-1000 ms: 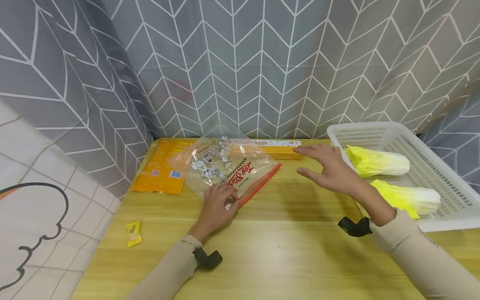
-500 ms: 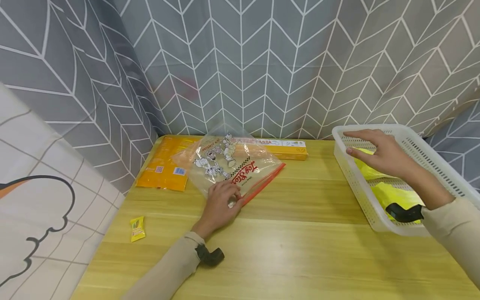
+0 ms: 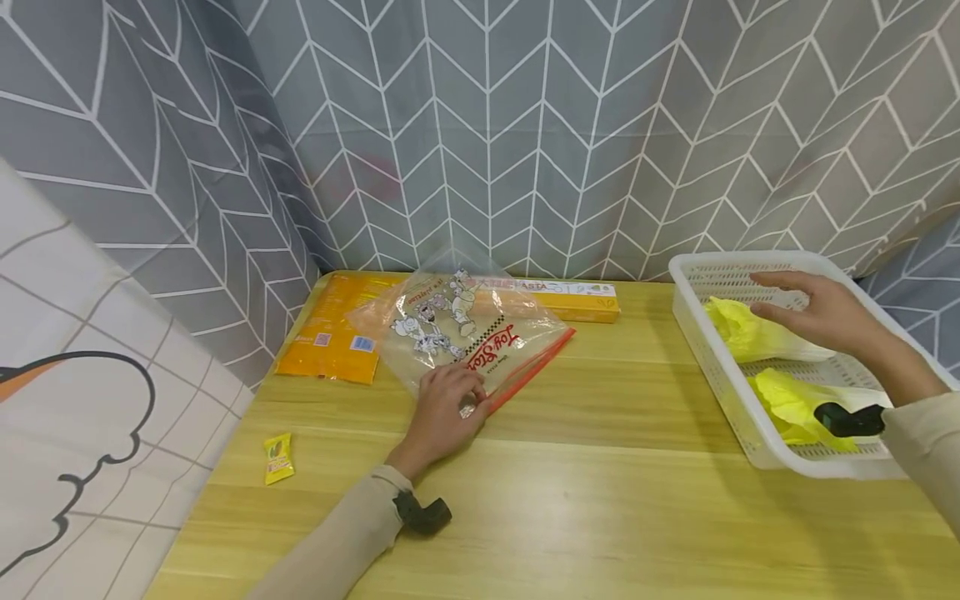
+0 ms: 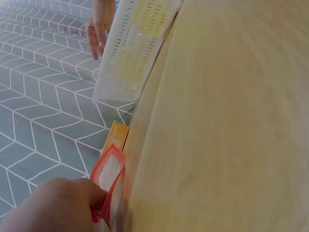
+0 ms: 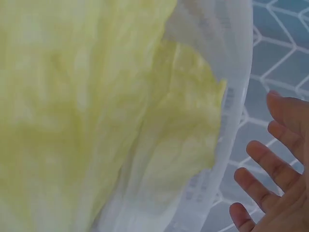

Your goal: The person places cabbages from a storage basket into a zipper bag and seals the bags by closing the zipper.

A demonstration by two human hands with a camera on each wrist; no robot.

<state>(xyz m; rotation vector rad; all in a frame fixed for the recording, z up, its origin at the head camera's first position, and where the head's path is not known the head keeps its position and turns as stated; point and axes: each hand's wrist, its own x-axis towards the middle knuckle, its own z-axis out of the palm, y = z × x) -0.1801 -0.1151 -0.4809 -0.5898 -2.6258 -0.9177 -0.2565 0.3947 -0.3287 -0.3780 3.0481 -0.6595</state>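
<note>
Since half a second ago the right hand [image 3: 821, 315] has slid further right inside the white basket [image 3: 720, 379] and now hovers over the far cabbage [image 3: 738, 333], fingers spread and straight, gripping nothing. To take the cabbage cleanly it seems best to lower the palm over its pale thick end and close round the firm stalk, not the loose yellow leaves. The near cabbage [image 3: 787, 404] lies just beside it. The left hand [image 3: 442, 408] rests at the left of the tabletop [image 3: 600, 492], fingers curled, pinning the red-zippered corner of the clear printed bag [image 3: 457, 333], forearm angled in from the near edge.
</note>
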